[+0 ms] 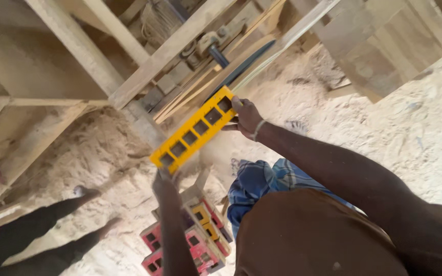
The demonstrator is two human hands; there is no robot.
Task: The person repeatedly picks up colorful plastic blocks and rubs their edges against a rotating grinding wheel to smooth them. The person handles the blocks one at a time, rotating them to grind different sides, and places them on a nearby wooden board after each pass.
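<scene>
Gripping the yellow frame (194,130), left hand (163,181) shows blurred, fingers hidden.

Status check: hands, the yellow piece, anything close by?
Both hands, left hand and right hand, grip yellow slotted frame endwise. Red and yellow frames stacked below. Wooden beam close behind.

Both arms are stretched forward and down, the right hand (245,116) being closed with its thumb laid on top and a band worn at the wrist, while the left hand (163,180) is raised from below with its fingers gripped shut.
</scene>
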